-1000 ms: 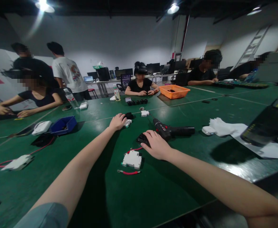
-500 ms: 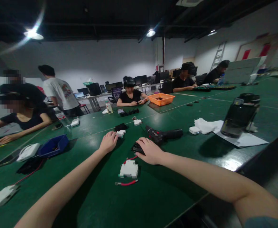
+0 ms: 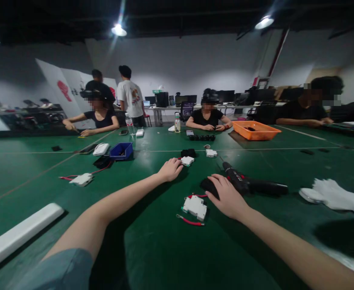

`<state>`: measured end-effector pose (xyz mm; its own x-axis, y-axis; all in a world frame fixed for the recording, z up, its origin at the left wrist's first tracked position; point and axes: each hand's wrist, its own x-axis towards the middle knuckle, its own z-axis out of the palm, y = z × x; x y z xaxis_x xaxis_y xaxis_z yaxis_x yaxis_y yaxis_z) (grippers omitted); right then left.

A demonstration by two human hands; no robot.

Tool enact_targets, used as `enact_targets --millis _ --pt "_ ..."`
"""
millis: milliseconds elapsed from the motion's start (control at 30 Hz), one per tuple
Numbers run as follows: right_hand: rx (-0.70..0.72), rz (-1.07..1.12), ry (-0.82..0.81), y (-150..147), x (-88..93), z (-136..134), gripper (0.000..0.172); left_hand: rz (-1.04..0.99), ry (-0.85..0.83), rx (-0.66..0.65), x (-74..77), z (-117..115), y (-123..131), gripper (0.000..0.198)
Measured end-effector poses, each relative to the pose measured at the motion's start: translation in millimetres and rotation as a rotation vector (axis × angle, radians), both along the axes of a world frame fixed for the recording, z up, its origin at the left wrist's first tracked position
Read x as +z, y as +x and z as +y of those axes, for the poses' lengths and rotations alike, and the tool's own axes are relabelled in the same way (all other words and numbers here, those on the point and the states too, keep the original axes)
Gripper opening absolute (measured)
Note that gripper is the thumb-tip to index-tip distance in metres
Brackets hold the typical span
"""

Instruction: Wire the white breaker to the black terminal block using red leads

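My left hand point(image 3: 170, 170) reaches forward with its fingers stretched and the tips at the edge of a small white circuit breaker point(image 3: 188, 161). My right hand point(image 3: 228, 196) lies over a dark object point(image 3: 209, 185), fingers spread on its top and thumb on the near side; its kind is hard to make out. Nearer to me, a larger white circuit breaker point(image 3: 195, 207) lies flat, with a short red cable point(image 3: 191, 220) in front of it. A black cordless drill point(image 3: 242, 183) rests on its side just beyond my right hand.
A blue bin point(image 3: 128, 152), another circuit breaker point(image 3: 81, 179) with red wires and a long white device point(image 3: 22, 233) are on the left. An orange basket point(image 3: 257, 132) stands at the far right. White tissue point(image 3: 335, 195) lies right. Co-workers sit across the green table point(image 3: 152, 233).
The view has swung left, so the table things appear farther right. My left hand stays by the small breaker. My right hand has drawn slightly back, showing more of the dark object.
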<state>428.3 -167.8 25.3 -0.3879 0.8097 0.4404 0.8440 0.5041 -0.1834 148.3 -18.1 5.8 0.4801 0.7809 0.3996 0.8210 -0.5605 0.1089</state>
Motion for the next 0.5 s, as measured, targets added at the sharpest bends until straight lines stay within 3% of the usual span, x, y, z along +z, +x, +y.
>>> enact_targets --millis 133,233,333,400,500 --pt "0.015 -0.016 -0.005 -0.8 -0.9 1.6 0.049 -0.011 0.010 0.021 19.7 -4.9 -51.5 0.040" --pt "0.028 -0.004 0.021 -2.3 -1.2 3.2 0.048 -0.053 0.043 0.123 45.7 2.7 -128.1 0.034" --pt "0.044 0.033 0.094 -1.6 -0.5 8.1 0.046 -0.191 0.067 0.533 75.0 19.5 -226.3 0.029" --pt "0.054 0.060 0.159 1.4 -0.1 13.5 0.044 -0.244 0.054 0.721 88.1 31.4 -291.7 0.035" --pt "0.052 0.088 0.255 8.5 -0.4 24.3 0.041 -0.295 -0.055 0.958 88.7 47.3 -374.2 0.045"
